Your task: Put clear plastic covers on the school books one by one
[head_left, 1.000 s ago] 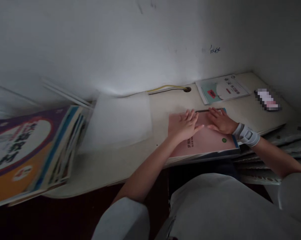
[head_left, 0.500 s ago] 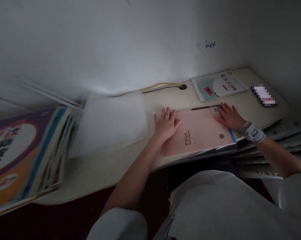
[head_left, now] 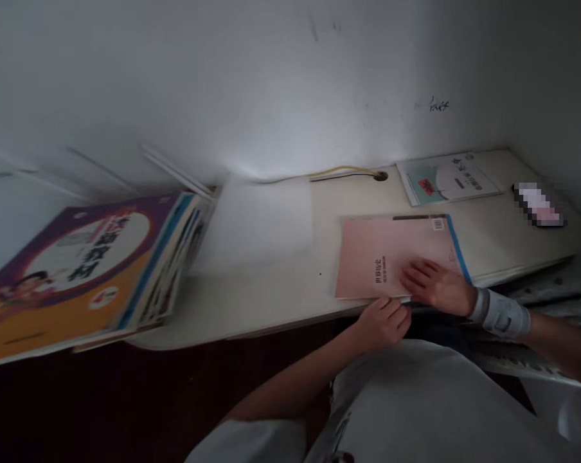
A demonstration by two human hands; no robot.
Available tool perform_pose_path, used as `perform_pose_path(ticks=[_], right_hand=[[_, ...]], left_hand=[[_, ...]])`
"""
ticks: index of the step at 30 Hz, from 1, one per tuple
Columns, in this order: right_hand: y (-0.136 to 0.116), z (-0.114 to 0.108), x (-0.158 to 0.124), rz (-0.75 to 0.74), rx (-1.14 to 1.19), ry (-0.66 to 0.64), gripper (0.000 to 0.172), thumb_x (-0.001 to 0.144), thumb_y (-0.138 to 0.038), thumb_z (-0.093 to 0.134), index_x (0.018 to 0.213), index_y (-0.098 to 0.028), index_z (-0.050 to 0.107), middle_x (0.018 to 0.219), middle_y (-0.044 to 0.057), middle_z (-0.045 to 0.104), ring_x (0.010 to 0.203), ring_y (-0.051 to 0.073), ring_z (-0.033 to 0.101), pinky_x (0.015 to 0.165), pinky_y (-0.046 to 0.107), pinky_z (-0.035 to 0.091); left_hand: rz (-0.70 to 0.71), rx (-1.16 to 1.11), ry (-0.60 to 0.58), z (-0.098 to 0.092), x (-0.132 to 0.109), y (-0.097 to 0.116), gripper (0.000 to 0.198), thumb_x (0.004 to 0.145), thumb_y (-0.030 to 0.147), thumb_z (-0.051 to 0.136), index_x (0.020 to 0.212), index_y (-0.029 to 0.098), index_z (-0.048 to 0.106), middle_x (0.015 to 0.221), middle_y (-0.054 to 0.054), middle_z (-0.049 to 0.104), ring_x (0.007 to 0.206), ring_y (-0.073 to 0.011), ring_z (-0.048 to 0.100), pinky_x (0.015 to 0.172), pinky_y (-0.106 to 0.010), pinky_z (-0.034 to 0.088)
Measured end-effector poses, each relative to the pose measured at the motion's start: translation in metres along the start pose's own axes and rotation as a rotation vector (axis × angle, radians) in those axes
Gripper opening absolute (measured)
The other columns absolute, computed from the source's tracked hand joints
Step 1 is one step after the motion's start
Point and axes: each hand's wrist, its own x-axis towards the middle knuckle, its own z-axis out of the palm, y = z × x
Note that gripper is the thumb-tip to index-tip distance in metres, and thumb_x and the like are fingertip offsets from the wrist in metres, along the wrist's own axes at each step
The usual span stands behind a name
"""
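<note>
A pink book (head_left: 360, 257) with dark printed characters, a barcode and a blue edge strip lies flat at the front of the white desk. My left hand (head_left: 383, 323) is at the book's near edge, its fingers curled and closed on that edge. Over the front part of the cover rests my right hand (head_left: 437, 288), fingers outstretched and slightly blurred. A grey wristband (head_left: 502, 312) is around my right wrist.
Several books stand piled at the left, topped by an orange and purple book (head_left: 85, 257). Beside them lies a white sheet (head_left: 261, 222). Farther back are a cable hole (head_left: 380, 175), a green and white booklet (head_left: 447, 180) and a phone (head_left: 538, 204).
My left hand has left the book's left side and curled at its near edge. My right hand has slid from the right end toward the front middle. The view has shifted left.
</note>
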Motion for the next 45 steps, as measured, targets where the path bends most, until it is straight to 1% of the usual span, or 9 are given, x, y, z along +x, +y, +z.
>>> perform_pose_path(ticks=[7, 11, 17, 21, 28, 33, 38, 42, 45], right_hand=[[-0.024, -0.010, 0.016, 0.099, -0.131, -0.078, 0.033, 0.089, -0.013, 0.043, 0.118, -0.007, 0.059, 0.116, 0.022, 0.064, 0.101, 0.030, 0.064, 0.076, 0.039, 0.055], [-0.023, -0.057, 0.043, 0.286, -0.087, -0.213, 0.040, 0.092, -0.011, 0.028, 0.124, -0.009, 0.053, 0.106, 0.021, 0.067, 0.066, 0.023, 0.067, 0.045, 0.032, 0.048], [0.063, -0.156, 0.065, 0.407, 0.167, -0.056, 0.022, 0.089, -0.024, 0.040, 0.098, -0.017, 0.058, 0.069, 0.005, 0.062, 0.063, 0.020, 0.061, 0.057, 0.031, 0.047], [0.131, -0.134, 0.043, 0.577, 0.676, 0.219, 0.028, 0.084, -0.046, 0.043, 0.074, -0.022, 0.055, 0.066, 0.001, 0.055, 0.068, 0.021, 0.059, 0.069, 0.040, 0.049], [0.158, 0.005, -0.012, 0.900, 1.247, 0.247, 0.032, 0.070, -0.046, 0.059, 0.085, -0.019, 0.066, 0.084, 0.005, 0.072, 0.078, 0.024, 0.064, 0.075, 0.042, 0.053], [0.163, 0.031, -0.023, 0.907, 1.017, 0.141, 0.031, 0.077, -0.036, 0.053, 0.095, -0.015, 0.066, 0.092, 0.008, 0.072, 0.082, 0.023, 0.065, 0.076, 0.038, 0.053], [0.167, 0.034, -0.026, 0.922, 0.596, 0.037, 0.037, 0.082, -0.034, 0.050, 0.112, -0.014, 0.061, 0.088, 0.010, 0.071, 0.076, 0.022, 0.065, 0.075, 0.036, 0.052], [0.166, 0.037, -0.027, 0.858, 0.575, 0.055, 0.036, 0.084, -0.031, 0.044, 0.109, -0.014, 0.064, 0.101, 0.012, 0.071, 0.088, 0.024, 0.065, 0.081, 0.039, 0.051], [0.164, 0.036, -0.027, 0.827, 0.670, 0.125, 0.037, 0.084, -0.029, 0.041, 0.110, -0.016, 0.065, 0.107, 0.011, 0.070, 0.094, 0.024, 0.065, 0.085, 0.040, 0.050]], left_hand=[[-0.014, 0.017, 0.101, -0.027, 0.012, 0.000, 0.005, 0.083, 0.011, 0.059, 0.080, 0.010, 0.061, 0.063, 0.001, 0.057, 0.060, -0.0119, 0.054, 0.056, -0.028, 0.038], [-0.002, 0.083, 0.063, -0.075, 0.032, -0.032, 0.008, 0.086, 0.013, 0.055, 0.089, 0.011, 0.063, 0.077, -0.004, 0.065, 0.074, -0.0146, 0.060, 0.066, -0.031, 0.044], [-0.311, 0.233, 0.255, -0.153, 0.094, -0.100, 0.027, 0.096, 0.025, 0.040, 0.093, 0.027, 0.067, 0.091, 0.006, 0.066, 0.102, -0.0166, 0.060, 0.090, -0.041, 0.044], [-0.415, 0.353, 0.527, -0.172, 0.099, -0.143, 0.022, 0.095, 0.030, 0.047, 0.088, 0.023, 0.067, 0.094, 0.007, 0.067, 0.106, -0.0167, 0.057, 0.096, -0.041, 0.044], [-0.792, 0.189, 0.149, -0.097, -0.049, -0.199, 0.031, 0.091, 0.044, 0.049, 0.073, 0.025, 0.065, 0.091, 0.007, 0.072, 0.100, -0.0154, 0.059, 0.095, -0.042, 0.047], [-0.938, 0.280, -0.251, -0.076, -0.113, -0.195, 0.037, 0.093, 0.026, 0.033, 0.093, 0.023, 0.069, 0.116, -0.004, 0.068, 0.121, -0.0268, 0.051, 0.100, -0.051, 0.041], [-0.835, 0.257, -0.349, -0.058, -0.020, -0.161, 0.045, 0.095, 0.026, 0.030, 0.134, 0.015, 0.050, 0.144, -0.013, 0.044, 0.141, -0.0319, 0.025, 0.109, -0.055, 0.026], [-0.437, -0.142, -0.522, 0.004, 0.077, -0.131, 0.063, 0.094, 0.053, 0.032, 0.145, 0.016, 0.033, 0.153, -0.014, 0.028, 0.143, -0.0310, 0.018, 0.114, -0.054, 0.016], [-0.467, -0.291, -0.630, 0.053, 0.111, -0.112, 0.082, 0.088, 0.067, 0.025, 0.149, 0.012, 0.021, 0.156, -0.016, 0.016, 0.144, -0.0343, 0.011, 0.113, -0.057, 0.016]])
